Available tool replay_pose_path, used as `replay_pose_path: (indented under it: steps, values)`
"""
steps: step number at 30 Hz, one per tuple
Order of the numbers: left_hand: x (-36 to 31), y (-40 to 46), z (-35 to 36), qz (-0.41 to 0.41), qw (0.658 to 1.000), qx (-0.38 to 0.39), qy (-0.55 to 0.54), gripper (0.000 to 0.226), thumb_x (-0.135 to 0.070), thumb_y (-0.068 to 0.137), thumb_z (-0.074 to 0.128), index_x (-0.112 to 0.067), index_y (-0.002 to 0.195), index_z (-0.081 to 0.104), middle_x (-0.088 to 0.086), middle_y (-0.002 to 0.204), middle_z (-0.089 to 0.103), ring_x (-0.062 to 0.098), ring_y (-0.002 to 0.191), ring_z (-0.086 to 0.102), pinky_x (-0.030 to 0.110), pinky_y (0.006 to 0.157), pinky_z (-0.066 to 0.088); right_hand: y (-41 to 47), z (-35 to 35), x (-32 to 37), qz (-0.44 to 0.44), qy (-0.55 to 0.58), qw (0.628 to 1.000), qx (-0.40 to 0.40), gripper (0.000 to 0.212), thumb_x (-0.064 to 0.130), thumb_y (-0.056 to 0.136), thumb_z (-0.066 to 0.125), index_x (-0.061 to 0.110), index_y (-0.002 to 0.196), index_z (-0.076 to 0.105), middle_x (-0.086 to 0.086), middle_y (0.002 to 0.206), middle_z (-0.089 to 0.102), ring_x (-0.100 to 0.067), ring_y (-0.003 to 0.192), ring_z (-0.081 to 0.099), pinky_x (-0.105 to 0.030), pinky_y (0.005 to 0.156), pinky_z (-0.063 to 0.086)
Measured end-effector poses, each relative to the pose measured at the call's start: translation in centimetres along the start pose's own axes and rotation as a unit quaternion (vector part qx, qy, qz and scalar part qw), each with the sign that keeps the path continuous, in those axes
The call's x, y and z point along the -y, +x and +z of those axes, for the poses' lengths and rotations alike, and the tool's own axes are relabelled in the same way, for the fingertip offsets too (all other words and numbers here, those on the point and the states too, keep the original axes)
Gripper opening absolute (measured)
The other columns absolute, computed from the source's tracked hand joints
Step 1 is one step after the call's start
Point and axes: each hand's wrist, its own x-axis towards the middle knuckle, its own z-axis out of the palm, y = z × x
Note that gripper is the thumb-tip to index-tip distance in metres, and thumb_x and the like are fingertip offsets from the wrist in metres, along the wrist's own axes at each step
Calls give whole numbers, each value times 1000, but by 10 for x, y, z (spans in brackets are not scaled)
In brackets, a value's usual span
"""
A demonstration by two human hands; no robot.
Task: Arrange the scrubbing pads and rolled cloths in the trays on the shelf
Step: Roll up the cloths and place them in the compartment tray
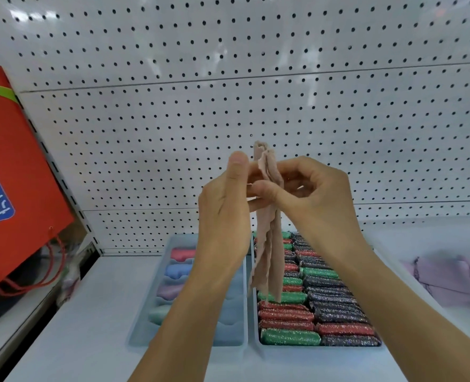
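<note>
Both hands [266, 194] pinch pink cloth [266, 244] above trays [251, 299].

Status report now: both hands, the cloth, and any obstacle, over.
Left hand and right hand both pinch the pink cloth, unrolled, hanging above the trays. Left tray partly filled, right tray full of pads. No obstacle visible.

I count: one beige cloth [266, 232], unrolled, hanging upright above two pale blue trays. Left tray [145, 326]: rolled cloths [182, 253], pink, blue, lilac, green. Right tray [251, 340]: glittery scrubbing pads [288, 336], packed rows.
</note>
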Motion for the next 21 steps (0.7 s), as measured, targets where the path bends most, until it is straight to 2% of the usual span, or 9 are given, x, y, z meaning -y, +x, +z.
replay_pose_path:
  steps: [3,5,7,9,11,13,16,18,21]
  values:
    - [-7,-2,1,-1,999,6,-40,56,-47,91,36,-6,100,73,7,89,76,18,85,73,26,75,58,7,-2,-2,-15,-14,1000,-23,9,15,77,76,19,78,67,9,69,66,-10,63,59,-26,59,50]
    - [2,4,-4,18,999,-35,-34,36,-38,93,54,-8,103,70,3,92,73,16,86,70,32,76,58,14,-6,1,-28,-16,999,-31,7,11,80,72,13,75,67,5,66,65,-8,59,55,-19,56,45]
    - [22,12,-12,4,999,-52,-5,35,-39,88,63,-19,116,64,-4,103,69,10,97,65,37,88,54,23,-12,7,-23,16,999,-27,5,8,81,72,5,80,69,-6,73,69,-19,64,62,-26,60,52]
    - [40,13,-12,-59,998,22,-19,58,-57,85,58,-21,130,54,-5,119,66,12,113,61,43,103,46,31,-17,12,-6,72,997,-20,7,6,82,71,1,87,70,-10,80,72,-21,70,69,-29,65,57]
    - [49,3,-5,-111,987,102,-62,64,-64,89,45,-17,131,53,4,125,65,19,118,60,48,107,42,37,-20,14,-3,100,995,-19,10,4,83,70,-2,90,69,-11,81,72,-17,71,69,-29,64,56]
    - [53,-8,5,-143,975,128,-112,66,-64,90,42,-12,128,55,14,123,65,30,117,60,55,105,41,41,-21,14,-4,115,993,-21,15,6,84,69,-6,93,67,-19,85,70,-20,71,67,-33,62,54]
    - [57,-18,16,-131,972,126,-148,66,-64,85,54,-10,122,55,20,118,64,39,109,61,58,98,45,43,-19,11,-6,122,992,-41,20,8,85,69,-9,93,64,-28,89,65,-27,73,62,-42,67,54]
    - [56,-20,19,-128,967,134,-173,62,-56,79,68,-8,116,56,22,108,66,38,93,64,54,85,53,45,-18,7,7,128,990,-61,16,10,85,69,-5,91,64,-28,86,63,-25,73,57,-41,68,51]
    - [52,-25,24,-160,958,168,-169,38,-40,74,76,-10,95,66,18,90,72,33,74,67,40,62,57,47,-18,2,27,176,980,-89,13,13,85,68,1,89,64,-17,81,57,-25,75,51,-40,70,47]
